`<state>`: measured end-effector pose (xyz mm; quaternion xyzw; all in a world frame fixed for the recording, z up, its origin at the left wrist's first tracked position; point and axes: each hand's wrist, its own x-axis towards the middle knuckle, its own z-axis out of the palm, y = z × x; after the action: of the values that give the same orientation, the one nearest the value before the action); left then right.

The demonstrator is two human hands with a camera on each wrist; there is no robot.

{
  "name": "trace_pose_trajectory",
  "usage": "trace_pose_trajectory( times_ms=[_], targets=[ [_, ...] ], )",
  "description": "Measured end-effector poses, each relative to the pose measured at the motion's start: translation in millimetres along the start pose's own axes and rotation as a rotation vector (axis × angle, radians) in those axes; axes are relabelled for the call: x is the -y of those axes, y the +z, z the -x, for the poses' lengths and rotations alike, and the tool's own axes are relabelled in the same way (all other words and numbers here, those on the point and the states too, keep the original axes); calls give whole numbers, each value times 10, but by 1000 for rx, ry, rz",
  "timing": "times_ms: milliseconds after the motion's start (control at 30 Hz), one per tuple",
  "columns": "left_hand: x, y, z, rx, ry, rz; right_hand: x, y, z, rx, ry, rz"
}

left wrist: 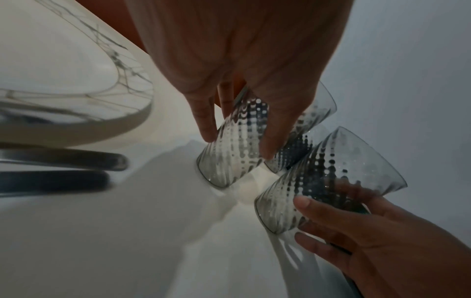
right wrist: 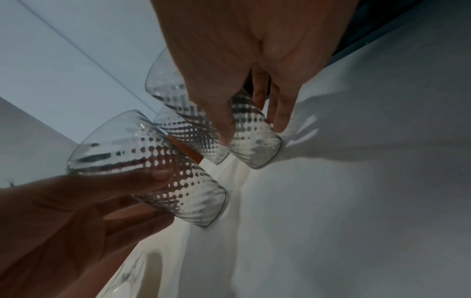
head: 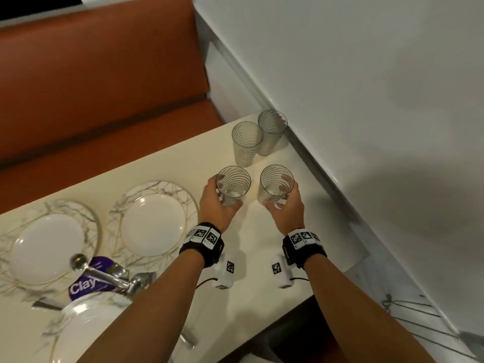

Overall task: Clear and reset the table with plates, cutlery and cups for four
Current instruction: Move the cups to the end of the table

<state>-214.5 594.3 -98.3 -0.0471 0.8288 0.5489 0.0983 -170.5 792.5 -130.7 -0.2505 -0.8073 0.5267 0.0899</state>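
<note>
Two upright glasses stand side by side, left hand [head: 218, 205] gripping the left glass [head: 232, 186], right hand [head: 286, 209] gripping the right glass [head: 275, 185].

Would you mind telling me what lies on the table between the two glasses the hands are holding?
Nothing: in the head view only bare table shows between the left-hand glass and the right-hand glass.

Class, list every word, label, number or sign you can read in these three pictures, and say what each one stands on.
"Clay" in white letters on the purple object at the near edge of the table; any further letters are hidden by the metal utensil lying over it.
Black-and-white square code markers on both wristbands: patterns only, no readable text.
Wrist views: no text.
</note>
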Motion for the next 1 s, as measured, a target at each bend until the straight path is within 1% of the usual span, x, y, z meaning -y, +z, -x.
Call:
trace_pose_trajectory(
  times_ms=[167, 300, 400, 500, 767, 1000],
  targets=[
    [-61, 234, -104, 11, -10, 8, -25, -111, -326, -26, 41, -4],
    [-61, 360, -153, 69, -120, 17, -85, -182, -405, -53, 37, 25],
    [-18, 443, -172, 29, -176, 49, -140, -177, -395, -72, 40, 37],
    [-24, 524, -202, -10, -166, 25, -121, -169, -445, -72, 64, 16],
    [-228, 771, -359, 4, -124, -26, -57, -177, -715, -60, 41, 22],
    [-287, 813, -524, 6, -103, -84, -24, -107, -879, -62, 2, 32]
  ],
)
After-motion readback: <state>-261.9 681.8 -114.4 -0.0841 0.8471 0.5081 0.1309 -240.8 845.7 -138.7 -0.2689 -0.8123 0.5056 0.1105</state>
